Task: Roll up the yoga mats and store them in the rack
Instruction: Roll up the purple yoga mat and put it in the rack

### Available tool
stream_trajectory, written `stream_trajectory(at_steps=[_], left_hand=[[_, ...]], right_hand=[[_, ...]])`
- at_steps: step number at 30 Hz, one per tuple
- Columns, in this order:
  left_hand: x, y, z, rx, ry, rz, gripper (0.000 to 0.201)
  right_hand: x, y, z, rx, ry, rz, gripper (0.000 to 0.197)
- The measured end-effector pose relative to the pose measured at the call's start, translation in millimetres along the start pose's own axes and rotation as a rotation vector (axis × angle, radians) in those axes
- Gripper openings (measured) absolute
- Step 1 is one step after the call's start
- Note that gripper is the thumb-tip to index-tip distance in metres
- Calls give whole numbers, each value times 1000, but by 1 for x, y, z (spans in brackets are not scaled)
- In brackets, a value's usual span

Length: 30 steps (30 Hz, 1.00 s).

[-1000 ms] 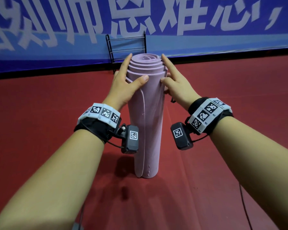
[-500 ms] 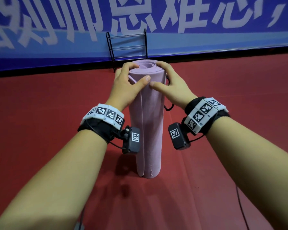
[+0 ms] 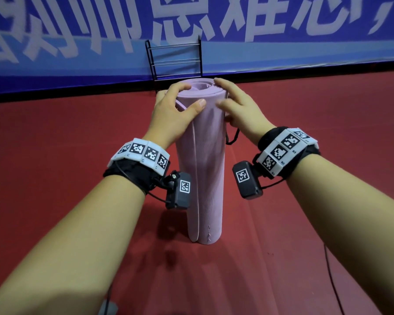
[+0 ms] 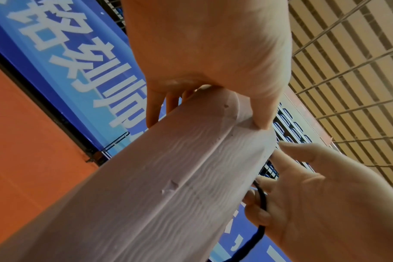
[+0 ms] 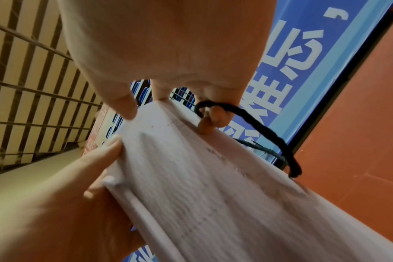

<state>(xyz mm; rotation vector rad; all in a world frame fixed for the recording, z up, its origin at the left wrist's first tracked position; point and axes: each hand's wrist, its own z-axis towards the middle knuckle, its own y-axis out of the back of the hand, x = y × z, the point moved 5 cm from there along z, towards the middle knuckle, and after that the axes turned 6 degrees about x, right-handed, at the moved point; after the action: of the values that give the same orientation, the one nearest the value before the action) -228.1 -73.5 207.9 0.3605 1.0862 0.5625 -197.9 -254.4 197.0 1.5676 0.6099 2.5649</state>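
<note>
Standing upright on the red floor (image 3: 55, 178), the rolled mat (image 3: 203, 167) is gripped at its top by left hand (image 3: 171, 114) and right hand (image 3: 239, 110), fingers curled round it.

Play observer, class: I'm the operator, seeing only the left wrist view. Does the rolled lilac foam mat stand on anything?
Observer: Yes, the rolled lilac foam mat stands upright on the red floor.
Operator: Where's the rack?
Observer: The black wire rack stands behind the mat, against the blue banner.
Operator: And that black cord?
Observer: The black cord loops round a curled finger of the right hand.
</note>
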Motion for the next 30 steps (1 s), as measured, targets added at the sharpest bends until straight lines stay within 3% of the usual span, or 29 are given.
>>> stream_trajectory(at_steps=[4, 12, 17, 20, 23, 30], left_hand=[[-3, 1, -2, 9, 11, 51, 54], [-15, 5, 0, 22, 20, 66, 51], [-25, 13, 3, 159, 42, 58, 44], [-33, 15, 8, 201, 73, -44, 48], [-34, 14, 10, 222, 60, -59, 25], [-34, 9, 12, 235, -10, -76, 15]], right_hand=[[1, 10, 3, -98, -59, 115, 49], [-6, 24, 12, -347, -58, 11, 50], [1, 40, 12, -503, -50, 164, 47], [16, 43, 14, -527, 35, 152, 35], [28, 45, 17, -522, 90, 63, 25], [49, 36, 16, -390, 183, 4, 22]])
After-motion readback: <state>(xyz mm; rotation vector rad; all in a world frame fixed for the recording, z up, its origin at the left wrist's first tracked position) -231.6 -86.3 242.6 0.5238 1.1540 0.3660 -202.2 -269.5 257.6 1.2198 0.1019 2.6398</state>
